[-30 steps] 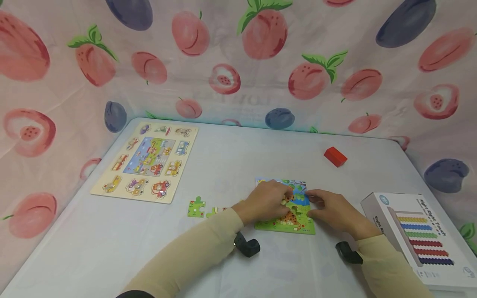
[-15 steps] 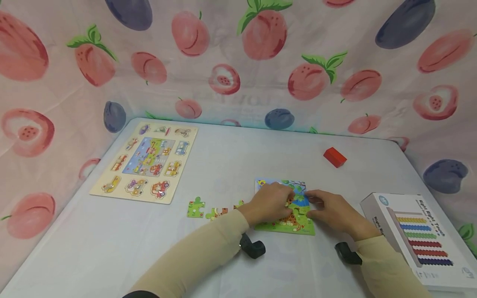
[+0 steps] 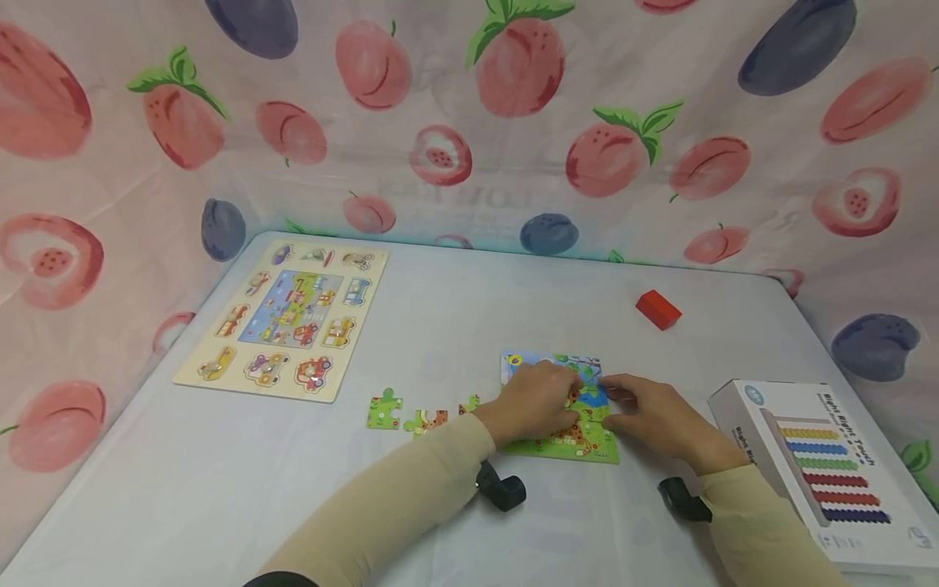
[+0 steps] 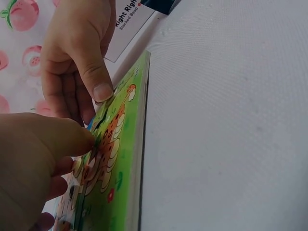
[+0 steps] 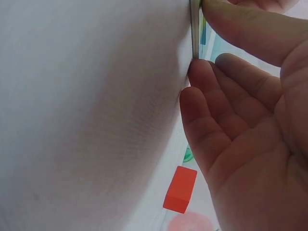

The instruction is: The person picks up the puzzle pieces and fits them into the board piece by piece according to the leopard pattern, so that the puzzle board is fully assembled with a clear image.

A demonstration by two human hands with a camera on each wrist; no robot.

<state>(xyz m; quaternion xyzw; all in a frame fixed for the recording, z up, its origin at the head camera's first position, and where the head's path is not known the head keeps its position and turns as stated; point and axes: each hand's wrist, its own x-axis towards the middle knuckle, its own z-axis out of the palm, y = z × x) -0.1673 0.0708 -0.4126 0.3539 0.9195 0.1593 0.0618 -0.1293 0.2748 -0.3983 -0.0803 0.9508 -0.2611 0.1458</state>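
Observation:
A green and blue jigsaw puzzle (image 3: 603, 448) with a spotted animal lies flat on the table, front centre. My left hand (image 3: 534, 401) is over its middle. Thumb and fingers are bent down onto a puzzle piece (image 4: 103, 137) there, mostly hidden under the hand, with a small dark gap beside it. My right hand (image 3: 653, 414) rests at the puzzle's right edge, the thumb on the rim and the relaxed fingertips against the side. Left of the puzzle lie loose jigsaw pieces: a green one (image 3: 385, 410), a spotted one (image 3: 428, 421) and one partly behind the left arm (image 3: 468, 404).
A wooden peg board (image 3: 293, 387) with vehicle pieces lies at the back left. At the back right is a red block (image 3: 659, 310). A white bead-toy box (image 3: 807, 473) stands close to the right forearm. A fruit-patterned cloth (image 3: 455, 187) rises behind the table.
My left hand and forearm have shifted slightly right over the puzzle, so more of the loose pieces shows. My right hand has stayed at the puzzle's edge.

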